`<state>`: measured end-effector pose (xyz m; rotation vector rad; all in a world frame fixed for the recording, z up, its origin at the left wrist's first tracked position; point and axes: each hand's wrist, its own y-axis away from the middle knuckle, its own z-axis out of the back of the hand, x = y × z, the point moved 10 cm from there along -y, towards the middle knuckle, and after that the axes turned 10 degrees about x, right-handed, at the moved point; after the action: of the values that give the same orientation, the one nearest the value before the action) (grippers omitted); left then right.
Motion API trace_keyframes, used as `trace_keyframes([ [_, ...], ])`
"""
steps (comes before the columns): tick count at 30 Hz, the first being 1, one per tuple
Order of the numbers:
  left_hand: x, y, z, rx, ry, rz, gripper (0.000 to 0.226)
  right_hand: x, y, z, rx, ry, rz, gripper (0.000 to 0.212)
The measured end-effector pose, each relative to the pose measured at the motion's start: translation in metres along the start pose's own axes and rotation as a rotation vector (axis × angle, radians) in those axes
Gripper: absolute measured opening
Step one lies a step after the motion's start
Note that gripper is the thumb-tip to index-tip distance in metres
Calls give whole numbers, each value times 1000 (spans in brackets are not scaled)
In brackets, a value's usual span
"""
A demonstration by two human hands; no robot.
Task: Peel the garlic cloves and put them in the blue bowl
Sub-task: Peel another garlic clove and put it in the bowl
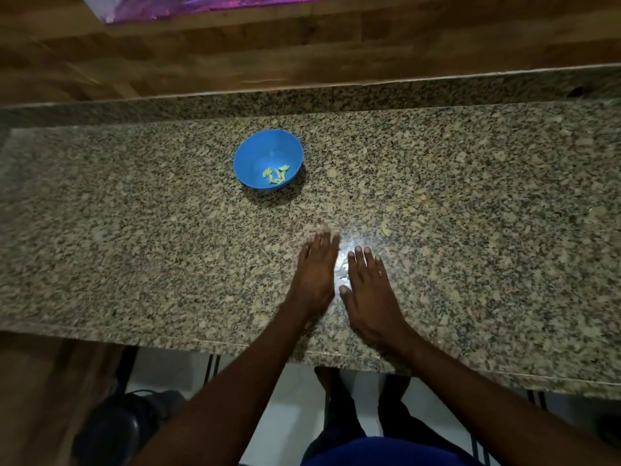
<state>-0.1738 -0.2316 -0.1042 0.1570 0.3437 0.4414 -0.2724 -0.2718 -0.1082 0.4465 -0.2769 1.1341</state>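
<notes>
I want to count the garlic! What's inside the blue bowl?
Inside the blue bowl lies a small pile of pale yellow-green garlic cloves near its front wall. They overlap, so an exact count is unclear, and any underneath are hidden.

A speckled granite counter [134, 230] is spread across the middle. Wooden boards [235, 52] are seen at twelve o'clock, shiny purple foil [174, 5] above them, pale floor [285, 398] at six o'clock.

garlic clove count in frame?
About 6, small and blurry: roughly 5 lie clustered in the blue bowl, on its near-right inner side around; 1 clove lies on the counter beyond the right hand. The hands may hide others.
</notes>
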Motion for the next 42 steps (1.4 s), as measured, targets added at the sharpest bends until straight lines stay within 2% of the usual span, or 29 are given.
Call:
trace_keyframes([
  [2,-8,11,7,-73,131,-39,77,-7,1,11,-42,-139,-50,65],
  [4,4,23,28,-244,361,61,59,-19,10,32,-125,-332,-111,61],
  [6,16,33,43,-359,392,167,48,-32,25,60,-252,-464,-172,52],
  [8,17,34,45,-356,249,175,40,-53,34,70,-329,-649,-277,47],
  [9,12,32,41,-314,217,155,36,-67,35,66,-346,-816,-344,45],
  [11,-2,28,31,-181,221,128,54,-88,36,49,-366,-1163,-498,38],
  [13,-20,23,26,-107,221,107,67,-98,36,35,-345,-1412,-632,34],
  [14,-28,22,23,-84,230,109,63,-100,36,32,-318,-1497,-671,35],
  [17,-40,27,15,-101,334,133,23,-92,36,29,-195,-1662,-707,43],
  [19,-45,34,15,-169,280,120,6,-85,38,19,-106,-1724,-723,53],
  [21,-53,38,17,-206,98,62,10,-78,38,12,-51,-1751,-737,58],
  [23,-49,37,22,-203,85,87,16,-73,37,12,-13,-1756,-746,57],
  [26,-23,37,34,-263,330,247,12,-69,36,17,21,-1781,-765,55],
  [30,-8,37,35,-258,1050,413,5,-66,36,13,68,-1832,-769,54],
  [31,-16,35,34,-236,1137,406,7,-63,35,12,91,-1859,-761,53],
  [34,-54,25,36,-135,1019,303,16,-47,34,9,145,-2009,-775,42],
  [37,-93,22,51,-109,694,151,34,-48,31,4,109,-2120,-805,44],
  [39,-105,23,56,-122,578,111,31,-52,28,2,122,-2142,-769,50],
  [42,-99,25,53,-124,528,184,14,-49,30,4,163,-2197,-719,41],
])
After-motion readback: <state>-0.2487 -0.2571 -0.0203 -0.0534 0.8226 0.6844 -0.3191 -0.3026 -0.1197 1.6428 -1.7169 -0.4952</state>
